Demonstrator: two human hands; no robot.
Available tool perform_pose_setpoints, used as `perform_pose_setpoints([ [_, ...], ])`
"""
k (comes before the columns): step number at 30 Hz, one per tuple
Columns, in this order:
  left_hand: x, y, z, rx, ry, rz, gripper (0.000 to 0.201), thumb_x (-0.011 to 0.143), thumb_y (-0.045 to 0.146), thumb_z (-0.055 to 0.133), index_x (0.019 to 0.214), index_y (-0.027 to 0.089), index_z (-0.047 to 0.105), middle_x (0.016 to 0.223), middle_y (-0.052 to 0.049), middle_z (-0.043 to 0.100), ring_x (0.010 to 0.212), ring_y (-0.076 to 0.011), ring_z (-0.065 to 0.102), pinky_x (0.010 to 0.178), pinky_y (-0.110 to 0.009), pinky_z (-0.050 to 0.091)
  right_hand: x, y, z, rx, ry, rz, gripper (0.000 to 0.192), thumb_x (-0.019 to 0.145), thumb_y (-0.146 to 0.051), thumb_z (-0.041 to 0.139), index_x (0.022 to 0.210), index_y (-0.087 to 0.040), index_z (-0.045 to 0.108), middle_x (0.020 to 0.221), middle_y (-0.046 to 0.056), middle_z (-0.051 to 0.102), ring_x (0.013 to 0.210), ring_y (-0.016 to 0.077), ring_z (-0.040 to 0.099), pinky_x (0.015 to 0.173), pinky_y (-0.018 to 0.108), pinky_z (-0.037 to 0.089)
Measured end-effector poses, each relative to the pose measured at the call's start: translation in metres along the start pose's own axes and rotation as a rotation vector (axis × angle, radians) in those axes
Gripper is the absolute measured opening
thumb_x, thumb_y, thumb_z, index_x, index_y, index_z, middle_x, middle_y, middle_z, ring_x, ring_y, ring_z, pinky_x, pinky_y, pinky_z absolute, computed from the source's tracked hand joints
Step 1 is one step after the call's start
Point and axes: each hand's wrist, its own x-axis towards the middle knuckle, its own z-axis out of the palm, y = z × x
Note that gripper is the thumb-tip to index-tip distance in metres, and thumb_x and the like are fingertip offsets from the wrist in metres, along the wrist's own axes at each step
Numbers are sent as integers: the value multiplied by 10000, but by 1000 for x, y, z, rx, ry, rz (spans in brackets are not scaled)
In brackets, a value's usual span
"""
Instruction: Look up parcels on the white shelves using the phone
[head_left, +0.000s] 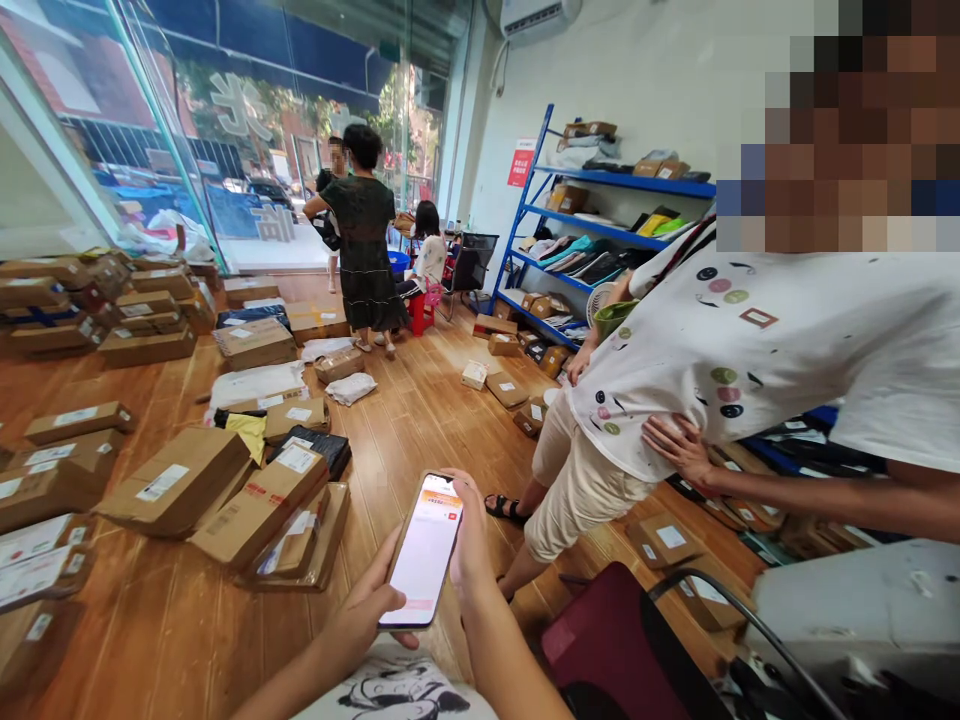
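A smartphone (421, 555) with a lit, mostly white screen and an orange band at its top is held in front of me, tilted slightly to the right. My left hand (375, 590) grips its lower left side, the thumb lying near the bottom of the screen. Around the upper right edge wraps my right hand (471, 530), its fingers reaching over the top corner and behind. The back of the phone is hidden. Below it shows the printed white cloth (409, 690) on my lap.
Cardboard parcels (262, 500) cover much of the wooden floor on the left. A person in a white shirt (690, 360) stands close on the right, before blue shelves (630, 180) of packages. A dark red chair (600, 630) is at lower right. Several people are near the glass front (292, 120).
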Motion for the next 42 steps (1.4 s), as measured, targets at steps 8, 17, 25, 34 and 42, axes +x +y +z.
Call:
perform_pose_setpoints([
  [8,9,1,-2,-99,-77,17,939,575,228,528,1428,190,137,1198,-152,543,800,-273,574,426,-320,507,1,-3,-1,-83,-14,-22,288,673,-339,557,920,-203,498,676,-40,609,554,123,528,517,224,407],
  [17,6,17,1,-107,-95,14,922,599,226,513,1434,218,122,1224,-142,522,733,-224,562,462,-328,522,-5,1,-6,-129,-119,-61,325,756,-443,539,983,-213,502,777,-16,624,671,146,570,641,259,458],
  [25,2,37,7,-225,-107,28,998,511,123,486,1430,208,106,1291,-127,474,870,-270,559,501,-327,540,-34,10,-22,-102,-329,77,371,725,-354,522,1070,-217,510,1023,25,645,977,196,574,847,292,438],
  [34,2,32,5,-214,-132,53,967,568,128,486,1438,232,77,1336,-133,437,750,-229,582,481,-344,539,-40,10,-20,-60,-301,90,450,638,-196,511,1088,-195,493,974,24,660,825,193,608,686,279,468],
  [42,-2,33,6,-236,-149,57,923,612,151,482,1438,247,82,1368,-135,409,721,-226,590,483,-342,530,-46,9,-22,-205,-356,18,596,567,-138,608,1128,-192,412,1022,58,641,870,211,614,748,314,484],
])
